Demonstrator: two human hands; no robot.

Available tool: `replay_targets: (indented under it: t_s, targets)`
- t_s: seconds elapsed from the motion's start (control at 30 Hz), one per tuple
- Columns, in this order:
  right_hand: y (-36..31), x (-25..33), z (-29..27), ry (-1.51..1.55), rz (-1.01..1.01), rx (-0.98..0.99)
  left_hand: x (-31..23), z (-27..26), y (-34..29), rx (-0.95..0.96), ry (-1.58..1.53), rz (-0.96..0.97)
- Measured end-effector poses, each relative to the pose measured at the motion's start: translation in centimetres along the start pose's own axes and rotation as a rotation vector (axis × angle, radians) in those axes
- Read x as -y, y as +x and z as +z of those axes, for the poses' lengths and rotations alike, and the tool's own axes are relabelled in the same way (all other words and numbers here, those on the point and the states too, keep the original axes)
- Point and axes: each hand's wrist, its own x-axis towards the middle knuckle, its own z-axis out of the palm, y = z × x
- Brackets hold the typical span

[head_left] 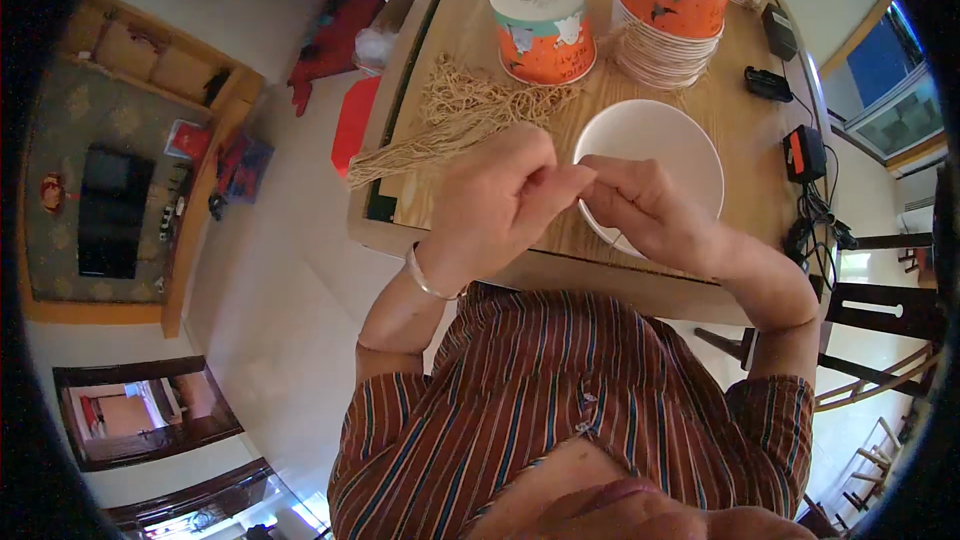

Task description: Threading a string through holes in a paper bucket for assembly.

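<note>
My left hand, with a bangle at the wrist, is closed in a pinch with its fingertips meeting those of my right hand. The right fingers are also pinched together. Whatever lies between the fingertips is too small or hidden to make out. Both hands are over the table's near edge, in front of an open paper bucket with a white inside. My right hand covers part of its rim. Beyond my left hand lies a loose bundle of tan cords, spread across the tabletop.
An orange and green paper bucket stands upside down on the wooden table. Stacked buckets rise at the far side. Black adapters and cables line the right edge. A dark chair stands right; a red stool left.
</note>
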Motion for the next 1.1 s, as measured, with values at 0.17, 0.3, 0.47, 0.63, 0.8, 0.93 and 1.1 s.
replay_targets:
  t_s: [0.17,0.3,0.47,0.63,0.8,0.93,1.1]
  targets:
    - [-0.1,0.0,-0.3,-0.037,0.034,0.046,0.1,0.8,1.3,0.103,0.241,0.237]
    - [-0.3,-0.6,-0.2,-0.023,-0.007,0.017,0.6,1.0,1.2,0.145,0.189,0.23]
    - [0.0,-1.3,0.0,-0.012,-0.033,-0.057,1.1,0.8,1.1,0.262,-0.049,0.002]
    - [-0.7,-0.8,-3.8,0.108,0.108,0.04,1.6,-0.5,1.5,0.358,-0.256,-0.193]
    - [-3.7,-1.6,-11.0,-0.026,0.213,0.145,2.2,-1.2,0.6,0.359,-0.463,-0.256]
    - [-7.0,-3.8,-16.5,-0.065,0.456,0.119,2.5,0.0,0.8,0.354,-0.429,-0.213]
    - [-5.4,-4.5,-12.9,-1.098,-0.295,-0.396,2.9,2.1,0.7,0.296,-0.153,-0.159]
